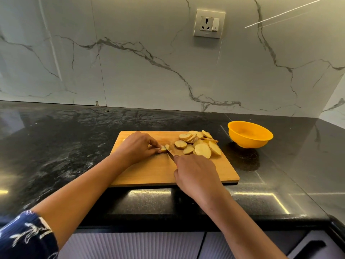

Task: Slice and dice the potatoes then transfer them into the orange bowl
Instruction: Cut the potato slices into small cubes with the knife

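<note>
On a wooden cutting board (pixel 149 172) my left hand (pixel 138 146) pinches a small end piece of potato (pixel 165 148) between thumb and fingertips. My right hand (pixel 196 174) grips a knife whose handle is hidden in the fist; its blade (pixel 170 154) rests against the right side of that piece. A pile of round potato slices (pixel 199 144) lies on the board's far right part. The orange bowl (pixel 250 134) stands on the counter to the right of the board, and nothing shows inside it.
The board sits near the front edge of a black stone counter (pixel 65 146). A marble wall with a power socket (pixel 209 23) rises behind. Cabinet fronts (pixel 140 245) are below the counter edge.
</note>
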Demonstrator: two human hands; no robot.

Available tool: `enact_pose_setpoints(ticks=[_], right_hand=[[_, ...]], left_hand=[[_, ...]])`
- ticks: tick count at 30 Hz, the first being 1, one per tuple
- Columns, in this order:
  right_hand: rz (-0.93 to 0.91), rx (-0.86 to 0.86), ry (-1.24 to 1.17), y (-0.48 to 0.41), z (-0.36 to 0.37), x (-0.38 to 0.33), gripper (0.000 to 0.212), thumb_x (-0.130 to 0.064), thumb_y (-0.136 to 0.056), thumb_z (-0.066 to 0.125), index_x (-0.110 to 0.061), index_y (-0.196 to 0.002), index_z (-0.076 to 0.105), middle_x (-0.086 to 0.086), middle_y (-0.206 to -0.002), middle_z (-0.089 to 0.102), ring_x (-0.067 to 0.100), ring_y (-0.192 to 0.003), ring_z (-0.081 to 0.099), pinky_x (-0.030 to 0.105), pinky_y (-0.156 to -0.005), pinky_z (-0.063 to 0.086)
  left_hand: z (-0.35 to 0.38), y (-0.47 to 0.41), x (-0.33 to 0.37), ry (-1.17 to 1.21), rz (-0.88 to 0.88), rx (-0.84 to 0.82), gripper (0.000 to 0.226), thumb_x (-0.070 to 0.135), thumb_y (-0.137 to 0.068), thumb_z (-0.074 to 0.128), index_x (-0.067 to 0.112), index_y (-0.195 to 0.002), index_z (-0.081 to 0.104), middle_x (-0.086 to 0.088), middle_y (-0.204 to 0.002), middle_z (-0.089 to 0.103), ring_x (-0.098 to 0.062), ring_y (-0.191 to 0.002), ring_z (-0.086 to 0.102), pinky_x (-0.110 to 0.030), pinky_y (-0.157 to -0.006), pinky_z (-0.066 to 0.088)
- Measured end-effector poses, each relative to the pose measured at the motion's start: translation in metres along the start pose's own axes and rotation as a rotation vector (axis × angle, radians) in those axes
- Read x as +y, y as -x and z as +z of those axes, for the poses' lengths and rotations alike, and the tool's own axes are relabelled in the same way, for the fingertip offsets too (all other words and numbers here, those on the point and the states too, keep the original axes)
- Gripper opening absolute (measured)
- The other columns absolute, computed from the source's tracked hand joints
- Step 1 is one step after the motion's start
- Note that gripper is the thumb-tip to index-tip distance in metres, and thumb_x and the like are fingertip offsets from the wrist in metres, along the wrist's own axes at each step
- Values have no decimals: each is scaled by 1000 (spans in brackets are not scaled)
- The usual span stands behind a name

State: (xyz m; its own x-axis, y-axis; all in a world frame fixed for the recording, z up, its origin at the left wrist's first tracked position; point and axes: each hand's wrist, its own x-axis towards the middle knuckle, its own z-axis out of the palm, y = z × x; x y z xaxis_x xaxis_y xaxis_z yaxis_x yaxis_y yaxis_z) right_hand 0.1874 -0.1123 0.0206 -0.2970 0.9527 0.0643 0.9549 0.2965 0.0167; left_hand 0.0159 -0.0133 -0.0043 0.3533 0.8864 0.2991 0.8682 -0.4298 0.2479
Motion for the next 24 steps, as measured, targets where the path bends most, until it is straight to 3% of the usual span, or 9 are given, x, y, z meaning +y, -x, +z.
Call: enact_pose_setpoints(ticks=[6,13,20,24], right_hand=[[2,-28,-14,10,-4,2,26,-25,-98,46,-21,-121,55,-2,-87,52,16,-82,54,30,-70,47],[57,200,-129,0,3,1,42,-31,-100,40,-28,-142,40,-4,-107,64,15,-89,59,29,-68,49],[59,73,-149,-17,7,2,38,-28,-100,41,-26,-138,46,1,-114,62,20,-99,58,30,-73,45],[33,70,-72,-26,8,-6,29,-24,-99,44,-19,-124,57,1,-97,62,17,-80,53,29,-63,39]], left_hand=[[-1,2,1,0,-1,-8,30,39,-87,61,23,-112,69,4,-111,69,-10,-98,60,-25,-88,49],[-2,6,-5,8,20,29,26,36,-88,63,23,-108,71,3,-109,70,-11,-100,62,-26,-89,49],[0,5,-7,-48,49,43,27,41,-88,60,25,-106,72,4,-103,70,-12,-92,62,-31,-82,52],[1,4,-7,-55,51,57,26,41,-86,62,25,-103,73,3,-101,71,-13,-90,63,-33,-80,52]])
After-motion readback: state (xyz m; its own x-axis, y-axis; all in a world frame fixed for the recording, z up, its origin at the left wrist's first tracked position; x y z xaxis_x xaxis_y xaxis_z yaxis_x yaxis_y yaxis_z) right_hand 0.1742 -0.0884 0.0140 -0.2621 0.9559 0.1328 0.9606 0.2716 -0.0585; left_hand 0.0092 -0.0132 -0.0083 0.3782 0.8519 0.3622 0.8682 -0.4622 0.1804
